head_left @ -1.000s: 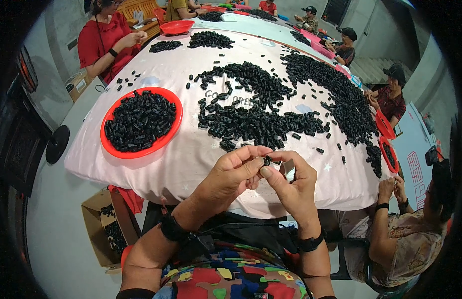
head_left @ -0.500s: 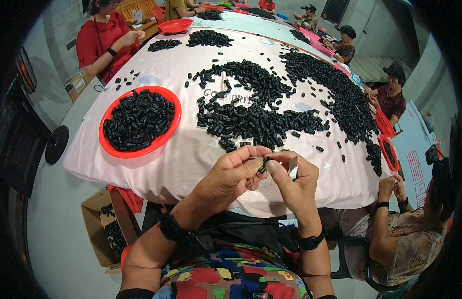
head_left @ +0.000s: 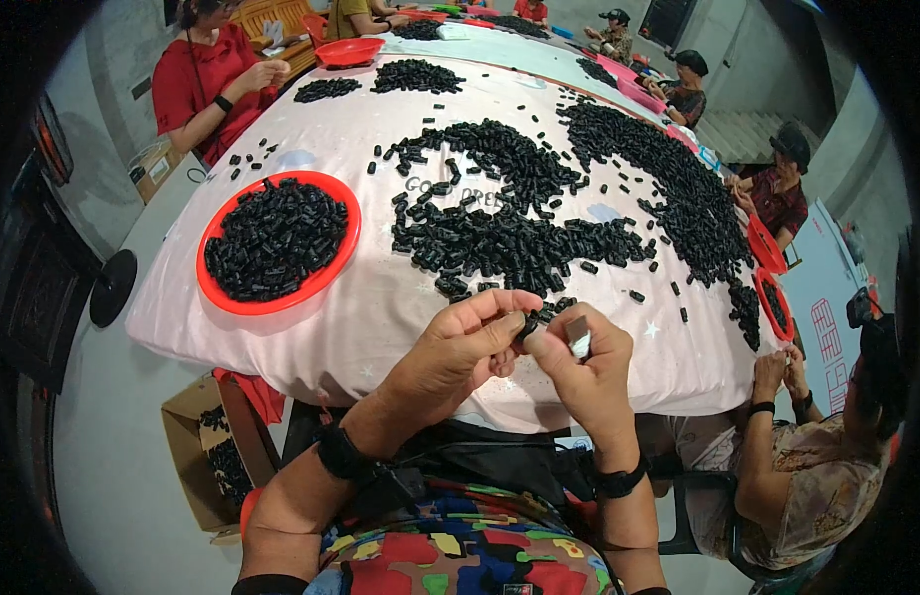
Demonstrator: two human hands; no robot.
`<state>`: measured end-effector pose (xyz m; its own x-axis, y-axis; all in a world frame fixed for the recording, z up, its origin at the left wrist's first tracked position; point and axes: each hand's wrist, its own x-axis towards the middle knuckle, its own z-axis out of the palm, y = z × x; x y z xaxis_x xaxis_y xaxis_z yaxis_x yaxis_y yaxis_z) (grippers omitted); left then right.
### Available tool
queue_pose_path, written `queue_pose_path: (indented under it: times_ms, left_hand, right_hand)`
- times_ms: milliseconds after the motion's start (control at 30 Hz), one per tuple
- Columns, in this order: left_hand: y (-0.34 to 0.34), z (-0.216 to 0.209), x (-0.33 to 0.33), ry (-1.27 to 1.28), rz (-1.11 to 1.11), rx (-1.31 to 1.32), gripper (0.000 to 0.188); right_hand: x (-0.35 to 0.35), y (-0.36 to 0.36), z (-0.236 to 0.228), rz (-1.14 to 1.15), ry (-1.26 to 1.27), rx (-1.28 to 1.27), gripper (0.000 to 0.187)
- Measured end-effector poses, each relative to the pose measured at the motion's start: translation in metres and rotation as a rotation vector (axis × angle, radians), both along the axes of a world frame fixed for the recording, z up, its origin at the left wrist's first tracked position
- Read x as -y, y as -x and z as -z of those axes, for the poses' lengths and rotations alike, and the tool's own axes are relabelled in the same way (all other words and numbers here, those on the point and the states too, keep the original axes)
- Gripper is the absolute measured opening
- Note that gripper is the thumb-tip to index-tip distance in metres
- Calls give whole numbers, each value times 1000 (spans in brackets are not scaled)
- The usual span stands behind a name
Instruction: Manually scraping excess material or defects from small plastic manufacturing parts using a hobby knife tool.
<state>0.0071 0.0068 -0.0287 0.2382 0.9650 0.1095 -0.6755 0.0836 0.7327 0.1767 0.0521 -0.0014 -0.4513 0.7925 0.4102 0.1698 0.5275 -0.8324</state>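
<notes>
Over the near edge of the cloth-covered table, my left hand (head_left: 467,342) pinches a small black cylindrical part (head_left: 526,326) between thumb and fingertips. My right hand (head_left: 591,369) is closed around a small flat, blade-like piece (head_left: 579,337) with a shiny face, which sticks up beside the curled index finger. My right thumb presses against the black part, so the two hands meet there. Fingers hide most of the part. Just beyond my hands, a pile of similar black parts (head_left: 519,248) spreads over the pink cloth (head_left: 401,342).
A red basin (head_left: 353,238) heaped with black parts stands at left. A bigger pile (head_left: 668,178) runs along the right side. On the floor at left sits a cardboard box (head_left: 187,446) holding more parts. A co-worker (head_left: 817,466) sits close at right; several others line the table.
My right hand has rolled, its thumb shifting against the black part, and the blade-like piece now turns more of its shiny face into view. My left hand stays almost still.
</notes>
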Motion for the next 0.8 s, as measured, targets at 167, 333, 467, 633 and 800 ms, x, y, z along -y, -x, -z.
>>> queue_pose_path:
  times_ms: [167, 333, 467, 633, 800]
  left_hand:
    - [-3, 1, 0, 3, -20, -23, 28]
    - [-3, 2, 0, -32, -18, -73, 27]
    - [-3, 2, -1, -7, -13, -73, 27]
    - [-2, 2, 0, -10, -10, -70, 28]
    - [-3, 2, 1, -13, -11, -45, 28]
  right_hand:
    - [2, 5, -1, 12, -84, 109, 35]
    - [-2, 5, 5, 33, -170, 127, 38]
    - [-2, 5, 7, 41, -148, 150, 37]
    - [-1, 7, 8, 37, -162, 139, 37]
    - [-2, 6, 8, 52, -198, 168, 37]
